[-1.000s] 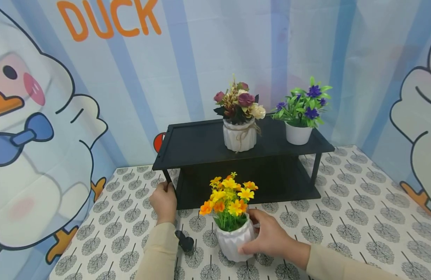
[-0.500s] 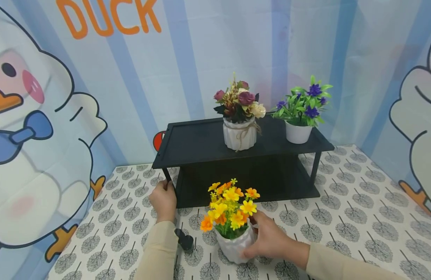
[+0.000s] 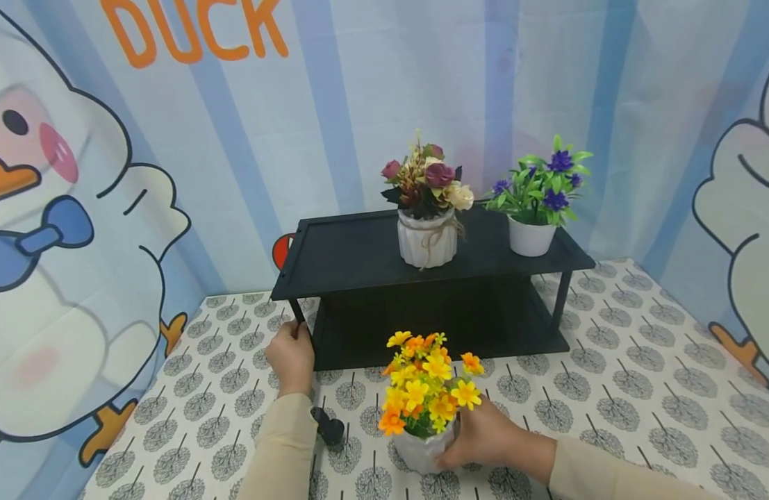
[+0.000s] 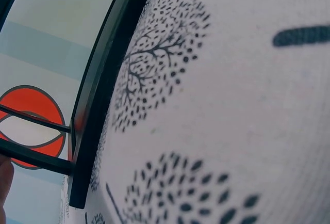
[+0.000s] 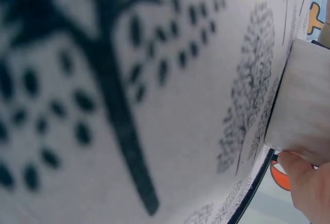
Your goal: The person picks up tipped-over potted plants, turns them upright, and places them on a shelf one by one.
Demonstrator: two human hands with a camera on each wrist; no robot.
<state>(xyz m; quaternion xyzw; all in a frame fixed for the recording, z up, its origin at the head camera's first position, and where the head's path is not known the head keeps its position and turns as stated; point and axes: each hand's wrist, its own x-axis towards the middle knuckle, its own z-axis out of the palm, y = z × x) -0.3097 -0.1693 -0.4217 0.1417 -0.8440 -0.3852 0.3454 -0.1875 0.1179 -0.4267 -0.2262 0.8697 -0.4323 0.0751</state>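
Note:
In the head view my right hand (image 3: 487, 434) grips a white ribbed flowerpot (image 3: 420, 451) from its right side, close over the patterned tablecloth. Yellow and orange artificial flowers (image 3: 424, 385) fill this pot and lean to the right. The right wrist view shows the pot's pale side (image 5: 304, 100) with a finger against its lower part. My left hand (image 3: 292, 357) holds the front-left leg (image 3: 297, 310) of a low black two-tier shelf (image 3: 343, 253). Only a bit of that hand shows at the left wrist view's edge, beside the shelf's thin legs (image 4: 36, 157).
On the shelf's upper tier stand a white pot of dusky pink and cream roses (image 3: 428, 239) and a white pot of purple flowers (image 3: 531, 237). A small black object (image 3: 328, 426) lies beside the left forearm. A duck-print curtain (image 3: 384, 104) hangs behind.
The pot of yellow flowers has turned in my right hand, and its flowers have swung to the right and slightly lower. My left hand stays on the shelf leg.

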